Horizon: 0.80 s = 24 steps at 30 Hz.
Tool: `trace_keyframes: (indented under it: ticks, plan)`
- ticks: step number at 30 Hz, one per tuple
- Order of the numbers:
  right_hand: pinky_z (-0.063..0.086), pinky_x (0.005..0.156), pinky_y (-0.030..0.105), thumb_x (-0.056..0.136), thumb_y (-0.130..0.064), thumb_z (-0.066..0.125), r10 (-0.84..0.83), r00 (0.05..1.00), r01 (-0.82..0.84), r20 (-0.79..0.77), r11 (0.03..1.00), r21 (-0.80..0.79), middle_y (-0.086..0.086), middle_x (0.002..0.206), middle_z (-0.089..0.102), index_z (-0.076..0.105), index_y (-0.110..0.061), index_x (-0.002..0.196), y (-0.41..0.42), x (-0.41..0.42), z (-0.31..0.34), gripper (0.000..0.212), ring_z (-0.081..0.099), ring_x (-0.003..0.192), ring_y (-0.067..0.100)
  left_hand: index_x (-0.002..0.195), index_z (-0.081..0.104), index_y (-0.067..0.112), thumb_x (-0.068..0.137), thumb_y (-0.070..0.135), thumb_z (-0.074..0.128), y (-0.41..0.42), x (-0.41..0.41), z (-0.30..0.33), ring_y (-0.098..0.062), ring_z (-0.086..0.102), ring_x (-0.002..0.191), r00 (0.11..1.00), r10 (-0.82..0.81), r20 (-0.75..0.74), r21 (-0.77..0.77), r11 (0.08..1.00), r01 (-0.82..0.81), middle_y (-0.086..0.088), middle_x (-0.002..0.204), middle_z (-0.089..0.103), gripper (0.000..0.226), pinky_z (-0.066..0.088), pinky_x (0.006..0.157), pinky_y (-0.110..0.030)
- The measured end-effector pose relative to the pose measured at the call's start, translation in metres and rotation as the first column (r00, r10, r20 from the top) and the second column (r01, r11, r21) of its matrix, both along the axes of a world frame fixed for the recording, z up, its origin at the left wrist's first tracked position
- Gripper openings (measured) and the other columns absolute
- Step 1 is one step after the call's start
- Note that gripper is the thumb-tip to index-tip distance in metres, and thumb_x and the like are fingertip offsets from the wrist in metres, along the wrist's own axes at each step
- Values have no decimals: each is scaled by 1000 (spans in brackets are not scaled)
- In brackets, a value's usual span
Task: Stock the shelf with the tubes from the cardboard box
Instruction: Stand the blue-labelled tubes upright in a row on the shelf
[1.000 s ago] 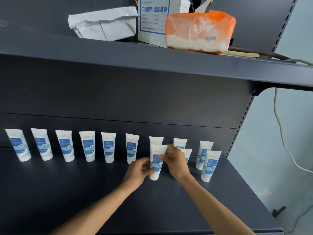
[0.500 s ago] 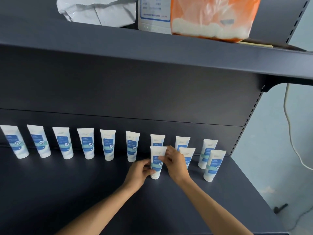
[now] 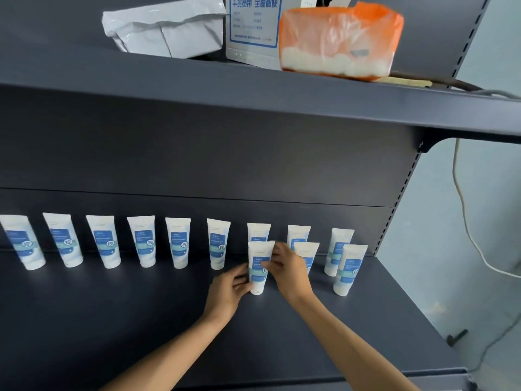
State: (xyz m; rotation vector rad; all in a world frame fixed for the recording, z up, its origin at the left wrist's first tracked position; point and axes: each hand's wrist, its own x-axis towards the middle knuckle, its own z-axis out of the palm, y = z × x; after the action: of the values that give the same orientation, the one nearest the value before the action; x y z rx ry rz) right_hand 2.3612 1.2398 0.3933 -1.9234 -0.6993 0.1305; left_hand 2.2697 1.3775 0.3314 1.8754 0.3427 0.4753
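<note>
A white tube with a blue label (image 3: 260, 266) stands cap-down on the dark shelf (image 3: 112, 320), in front of the back row. My left hand (image 3: 228, 292) grips its lower left side and my right hand (image 3: 287, 270) holds its right side. Several like tubes stand in a back row (image 3: 177, 242) along the rear panel. Two more front tubes stand to the right, one (image 3: 306, 253) partly behind my right hand, one (image 3: 349, 269) near the shelf's right end. The cardboard box is out of view.
The upper shelf (image 3: 253, 91) overhangs and carries a grey mailer bag (image 3: 163, 32), a white box with blue print (image 3: 252, 26) and an orange plastic pack (image 3: 338, 40). A white cable (image 3: 465, 221) hangs by the wall on the right. Bare shelf surface lies front left.
Both hands stay on the same tube at the same spot. The camera has tilted slightly, shifting the view; the tubes have not moved.
</note>
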Motion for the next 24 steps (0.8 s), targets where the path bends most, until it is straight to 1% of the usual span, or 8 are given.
trace_keyframes:
  ticks: [2,4,7,9,13,17,21,24]
  plan:
    - [49,93,13,87,-6,70,-32,999,34,-41,998,45,-7,124,66,52,-13,134,-6,-8,2,51,61,112,2,136,58,23,83,11,79,-1,-12,-3,-6,65,109,996,91,13,-5,996,-91,13,123,67,58,54,93,-21]
    - [44,89,7,88,-11,72,-79,996,81,-28,995,59,-8,134,58,44,-15,142,-16,-19,4,61,57,119,5,130,60,24,82,15,80,-3,-27,-3,-3,63,107,989,138,49,27,990,-140,13,122,66,53,55,92,-25]
    - [43,94,14,91,-19,69,-110,983,112,145,994,-5,-9,135,57,46,-21,141,-38,-39,6,56,56,120,5,118,64,28,82,19,80,-5,-49,2,0,63,103,986,118,115,108,986,-130,19,118,65,40,57,89,-30]
    - [44,98,18,94,-22,65,-81,957,105,279,992,-73,-8,136,57,46,-21,142,-56,-55,7,52,54,121,5,117,64,30,83,20,79,-10,-63,9,-1,63,102,987,47,151,184,980,-75,20,117,63,39,56,88,-27]
    - [35,103,10,96,-26,60,11,885,114,466,964,-238,-8,144,49,46,-21,143,-96,-82,0,49,49,128,8,129,61,27,86,23,76,-30,-80,18,-3,59,115,974,-127,187,349,936,55,19,129,59,45,50,96,-18]
    - [46,104,30,96,-30,60,0,845,194,535,932,-306,-7,146,48,47,-23,142,-142,-108,-12,49,49,131,15,143,50,31,91,33,69,-58,-80,16,9,41,129,948,-299,112,522,829,200,23,143,48,56,31,110,-12]
    - [46,103,31,95,-32,60,-60,830,306,555,880,-362,-6,145,49,47,-22,142,-196,-132,-27,50,49,130,17,149,42,29,93,36,66,-100,-74,7,2,37,137,901,-429,64,590,744,313,19,150,42,61,28,114,-16]
    - [44,105,31,95,-29,61,-132,839,380,528,837,-393,-6,146,48,43,-24,144,-240,-149,-39,53,47,132,17,147,45,26,93,33,66,-139,-70,-1,-2,39,137,860,-509,50,636,680,365,16,149,44,58,28,114,-16]
